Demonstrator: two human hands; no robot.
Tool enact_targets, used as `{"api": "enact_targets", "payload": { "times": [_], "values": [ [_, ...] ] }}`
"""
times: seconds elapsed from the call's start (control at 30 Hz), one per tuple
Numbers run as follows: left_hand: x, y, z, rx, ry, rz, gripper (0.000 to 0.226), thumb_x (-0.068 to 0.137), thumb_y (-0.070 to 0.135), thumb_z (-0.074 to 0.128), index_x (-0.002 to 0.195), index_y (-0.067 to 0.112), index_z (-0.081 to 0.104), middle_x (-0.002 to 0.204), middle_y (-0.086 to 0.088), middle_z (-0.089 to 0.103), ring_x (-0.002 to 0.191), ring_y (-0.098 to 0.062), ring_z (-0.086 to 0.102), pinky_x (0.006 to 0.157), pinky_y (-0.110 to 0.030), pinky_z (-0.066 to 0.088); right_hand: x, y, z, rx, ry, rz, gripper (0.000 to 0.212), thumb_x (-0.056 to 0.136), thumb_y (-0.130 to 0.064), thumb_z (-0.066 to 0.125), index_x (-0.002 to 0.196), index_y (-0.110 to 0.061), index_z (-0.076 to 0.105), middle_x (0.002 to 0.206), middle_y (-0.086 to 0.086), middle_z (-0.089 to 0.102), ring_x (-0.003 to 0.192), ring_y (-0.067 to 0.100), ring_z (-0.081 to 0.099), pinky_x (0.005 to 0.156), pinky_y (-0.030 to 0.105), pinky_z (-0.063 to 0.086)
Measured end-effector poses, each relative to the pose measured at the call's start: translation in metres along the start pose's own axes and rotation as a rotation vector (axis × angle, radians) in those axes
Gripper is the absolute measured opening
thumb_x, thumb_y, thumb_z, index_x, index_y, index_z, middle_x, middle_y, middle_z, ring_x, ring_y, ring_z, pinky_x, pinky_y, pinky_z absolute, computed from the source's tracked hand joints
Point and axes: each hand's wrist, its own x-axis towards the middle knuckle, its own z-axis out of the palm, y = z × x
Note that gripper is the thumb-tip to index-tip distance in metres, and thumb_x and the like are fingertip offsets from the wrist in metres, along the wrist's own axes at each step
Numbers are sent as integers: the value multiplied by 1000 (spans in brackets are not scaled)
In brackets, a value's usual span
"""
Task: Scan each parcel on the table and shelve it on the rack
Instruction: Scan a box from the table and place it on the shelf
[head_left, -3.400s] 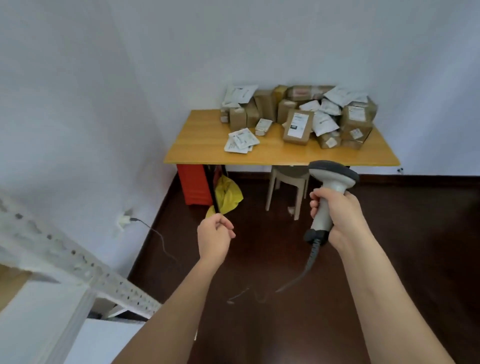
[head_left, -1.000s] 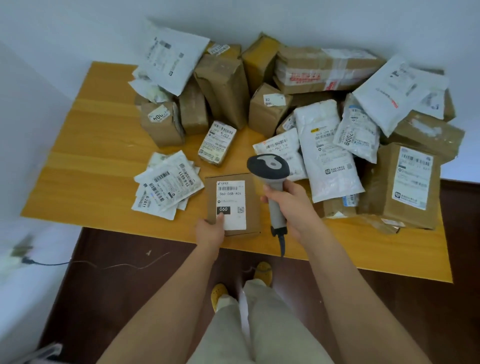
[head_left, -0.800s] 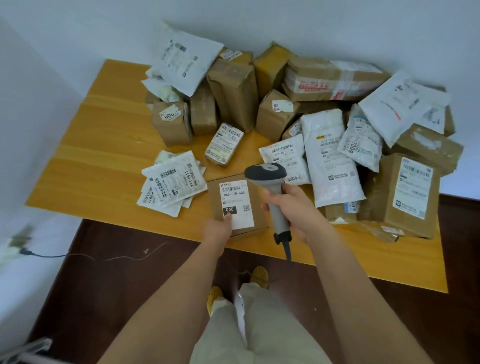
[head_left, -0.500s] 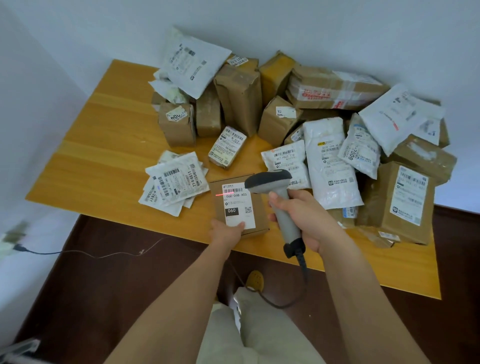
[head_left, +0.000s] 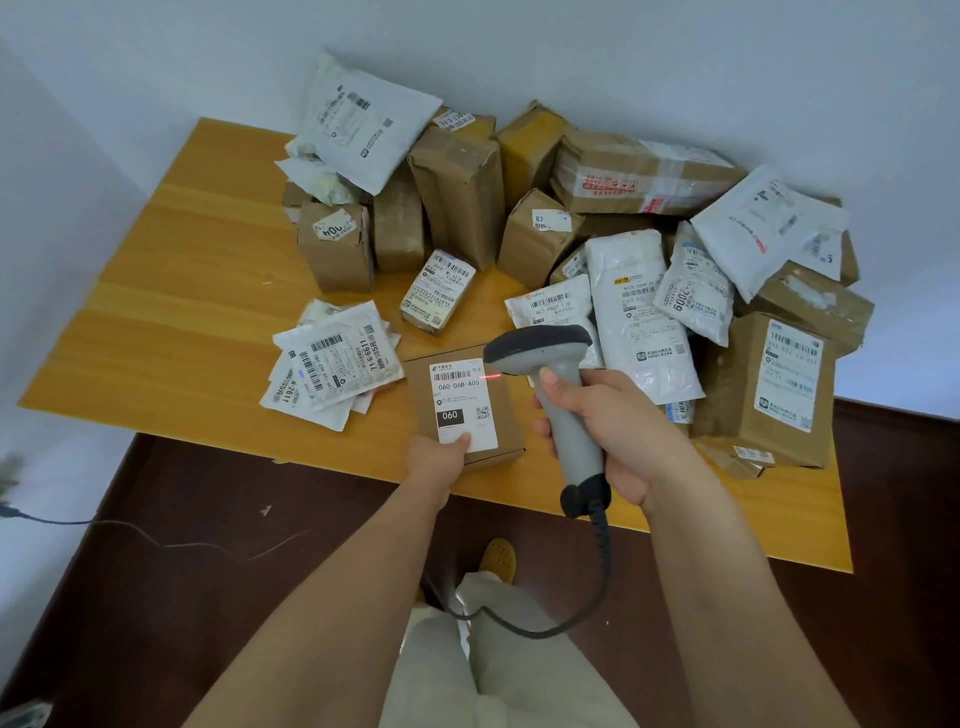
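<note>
Small brown cardboard parcel (head_left: 462, 410) under scan at table (head_left: 156, 332) edge: left hand (head_left: 436, 460) pinches its near edge, right hand (head_left: 608, 421) grips grey scanner (head_left: 550, 384) just right. Heaped parcels (head_left: 597, 223) beyond remain unshelved.

My rectangular orange-brown wooden table (head_left: 156, 332) stands against the white wall. Brown cardboard boxes (head_left: 457, 192) and white plastic mailer bags (head_left: 641, 322) crowd its far and right side; flat white labelled envelopes (head_left: 337, 358) lie near its front edge.
</note>
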Motion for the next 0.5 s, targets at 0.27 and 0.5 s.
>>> {"api": "enact_targets", "payload": {
  "times": [0.27, 0.5],
  "values": [
    [-8, 5, 6, 11, 89, 41, 44, 82, 19, 78, 116, 2, 57, 122, -15, 62, 108, -33, 61, 91, -45, 54, -11, -3, -1, 31, 15, -43, 22, 95, -25, 66, 104, -5, 61, 88, 9, 60, 56, 9, 62, 53, 24, 51],
    [-16, 12, 10, 188, 131, 122, 47, 82, 26, 77, 120, 5, 59, 121, -12, 65, 108, -29, 63, 77, -32, 49, -20, -7, 2, 35, 15, -71, 26, 94, -26, 66, 107, -4, 62, 91, 10, 61, 59, 11, 62, 59, 28, 51]
  ]
}}
